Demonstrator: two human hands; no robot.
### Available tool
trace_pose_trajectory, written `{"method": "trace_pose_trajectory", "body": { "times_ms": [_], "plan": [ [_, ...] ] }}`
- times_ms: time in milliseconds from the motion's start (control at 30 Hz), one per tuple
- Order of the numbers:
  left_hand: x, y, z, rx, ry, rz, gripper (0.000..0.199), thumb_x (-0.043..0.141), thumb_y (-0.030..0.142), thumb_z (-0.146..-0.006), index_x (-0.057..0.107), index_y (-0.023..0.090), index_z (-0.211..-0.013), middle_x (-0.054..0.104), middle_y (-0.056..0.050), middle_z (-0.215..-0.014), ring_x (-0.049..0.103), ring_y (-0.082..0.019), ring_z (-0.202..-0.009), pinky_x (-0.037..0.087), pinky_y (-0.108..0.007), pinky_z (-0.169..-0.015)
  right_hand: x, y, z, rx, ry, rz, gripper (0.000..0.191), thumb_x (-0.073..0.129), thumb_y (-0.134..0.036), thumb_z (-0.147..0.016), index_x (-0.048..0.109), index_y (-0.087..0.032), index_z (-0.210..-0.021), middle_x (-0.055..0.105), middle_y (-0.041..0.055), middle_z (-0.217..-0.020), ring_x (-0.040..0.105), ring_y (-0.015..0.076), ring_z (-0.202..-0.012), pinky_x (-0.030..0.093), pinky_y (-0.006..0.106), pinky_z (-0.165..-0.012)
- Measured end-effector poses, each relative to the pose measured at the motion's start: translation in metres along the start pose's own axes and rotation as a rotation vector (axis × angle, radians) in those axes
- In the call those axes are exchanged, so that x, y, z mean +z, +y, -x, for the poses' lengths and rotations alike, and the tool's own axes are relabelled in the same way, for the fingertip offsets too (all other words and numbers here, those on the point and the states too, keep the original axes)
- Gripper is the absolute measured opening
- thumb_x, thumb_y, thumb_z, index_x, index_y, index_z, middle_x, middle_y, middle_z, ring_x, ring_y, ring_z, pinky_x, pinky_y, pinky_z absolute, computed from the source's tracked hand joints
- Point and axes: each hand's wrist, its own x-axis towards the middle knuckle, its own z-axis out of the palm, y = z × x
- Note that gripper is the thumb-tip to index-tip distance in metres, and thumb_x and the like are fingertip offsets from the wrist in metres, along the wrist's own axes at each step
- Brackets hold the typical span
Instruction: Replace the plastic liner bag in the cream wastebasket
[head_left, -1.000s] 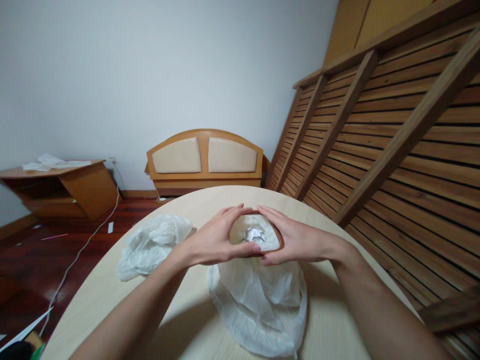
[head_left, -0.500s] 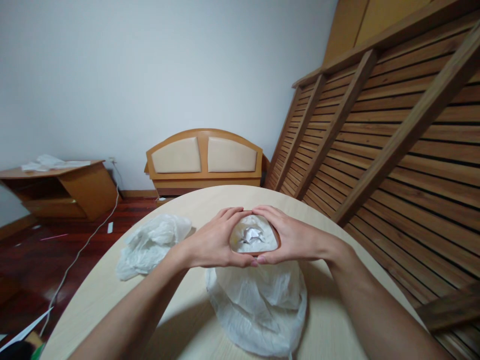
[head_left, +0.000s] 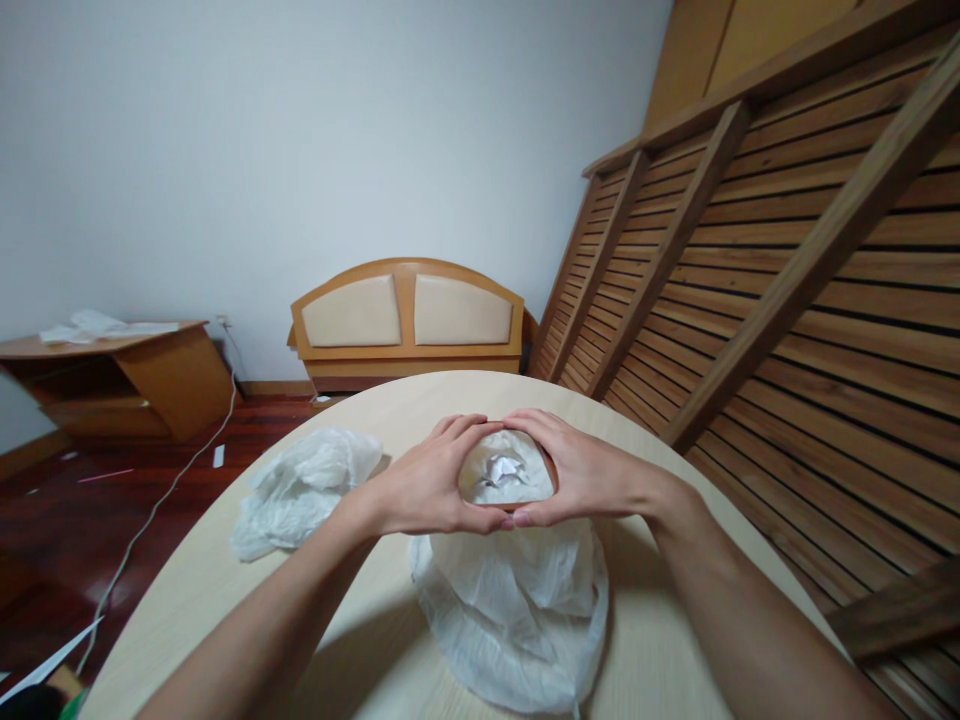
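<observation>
A thin white plastic bag (head_left: 517,610) stands on the round table (head_left: 660,650), its lower part spread out toward me. My left hand (head_left: 431,480) and my right hand (head_left: 577,470) curve around its upper part from both sides, thumbs in front and fingertips meeting at the back. Together they form a ring. Inside that ring the white film shows, with a crumpled piece of white paper (head_left: 506,469) in the middle. A narrow brownish edge runs along the inside of the hands; I cannot tell what it belongs to. The palms hide the bag's sides.
Another crumpled white plastic bag (head_left: 307,490) lies on the table left of my left forearm. Beyond the table stand a headboard (head_left: 407,300) and a low wooden cabinet (head_left: 180,380). A slatted wooden frame (head_left: 750,300) leans at the right. A white cable (head_left: 161,505) crosses the floor.
Both hands keep their ring around the plastic bag, almost unmoved. The whole view has shifted very slightly.
</observation>
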Motion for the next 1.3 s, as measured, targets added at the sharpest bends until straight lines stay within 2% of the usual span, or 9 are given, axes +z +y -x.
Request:
{"method": "trace_pose_trajectory", "body": {
  "times_ms": [433,667,767,933,1133,1300],
  "plan": [
    [0.000,0.003,0.001,-0.008,-0.001,-0.017,0.087,0.078,0.053,-0.071,0.045,0.021,-0.144,0.047,-0.016,-0.146,0.044,-0.035,-0.134,0.037,-0.055,-0.114,0.003,0.002,0.000,0.026,0.016,-0.120,0.093,0.086,-0.058,-0.060,0.049,-0.020,-0.136,0.052,0.0127,-0.134,0.051,0.0314,-0.127,0.040,0.049,-0.112],
    [0.002,0.002,0.001,-0.019,0.043,-0.010,0.083,0.077,0.055,-0.072,0.047,0.020,-0.140,0.050,-0.015,-0.142,0.046,-0.033,-0.131,0.039,-0.053,-0.113,0.003,0.005,-0.001,0.046,0.015,-0.153,0.093,0.087,-0.055,-0.060,0.050,-0.021,-0.138,0.052,0.0137,-0.137,0.050,0.0333,-0.130,0.038,0.051,-0.114],
    [0.003,0.000,0.000,-0.007,0.054,-0.017,0.084,0.077,0.058,-0.071,0.048,0.019,-0.140,0.050,-0.016,-0.142,0.046,-0.034,-0.131,0.038,-0.053,-0.113,0.002,0.010,0.002,0.086,-0.030,-0.175,0.104,0.087,-0.057,-0.059,0.043,-0.021,-0.146,0.045,0.0159,-0.148,0.042,0.0358,-0.139,0.033,0.053,-0.118],
    [0.002,0.000,0.002,-0.018,0.024,-0.043,0.085,0.076,0.060,-0.072,0.047,0.016,-0.140,0.047,-0.020,-0.146,0.042,-0.036,-0.135,0.037,-0.057,-0.113,0.001,0.018,0.008,0.240,-0.106,-0.222,0.129,0.087,-0.060,-0.056,0.022,-0.014,-0.158,0.023,0.0212,-0.163,0.023,0.0386,-0.150,0.021,0.056,-0.122],
    [-0.002,0.005,0.003,-0.039,0.023,-0.039,0.073,0.075,0.059,-0.073,0.056,0.018,-0.130,0.051,-0.017,-0.139,0.048,-0.036,-0.129,0.040,-0.055,-0.110,0.002,0.021,0.010,0.228,-0.118,-0.238,0.136,0.088,-0.058,-0.057,0.012,-0.014,-0.160,0.016,0.0222,-0.165,0.021,0.0366,-0.151,0.019,0.053,-0.123],
    [0.000,0.007,0.001,-0.081,0.029,-0.023,0.070,0.076,0.060,-0.071,0.060,0.021,-0.127,0.052,-0.015,-0.138,0.048,-0.037,-0.129,0.040,-0.056,-0.110,0.005,0.023,0.011,0.219,-0.092,-0.244,0.135,0.088,-0.057,-0.058,0.011,-0.015,-0.161,0.020,0.0218,-0.164,0.025,0.0367,-0.150,0.022,0.054,-0.122]
  ]
}}
